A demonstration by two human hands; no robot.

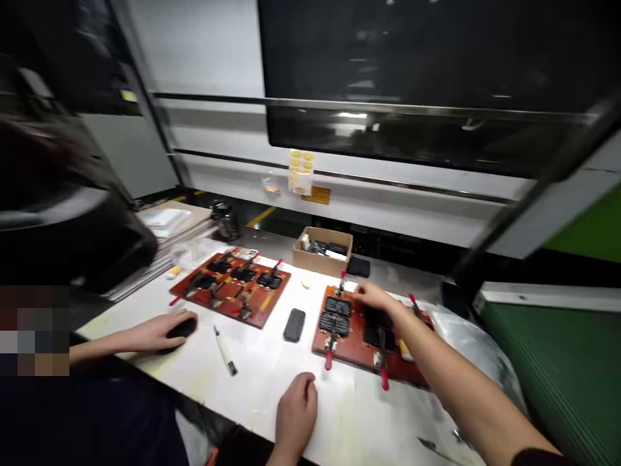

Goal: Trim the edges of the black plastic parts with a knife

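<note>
The right hand [372, 296] is held at the far edge of the board [358, 336]; its grip cannot be told. The left hand [297, 409] is curled, seemingly empty. Black parts [338, 306] are already set on the board; a case [294, 325] is left beside it.

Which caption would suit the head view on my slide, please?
Right hand at a reddish clamp board, left hand curled over the white table, a co-worker's hand on a black object.

White panels [208, 55] — dark reflective pane [412, 61] — green ribbed surface [557, 369] right.
</note>
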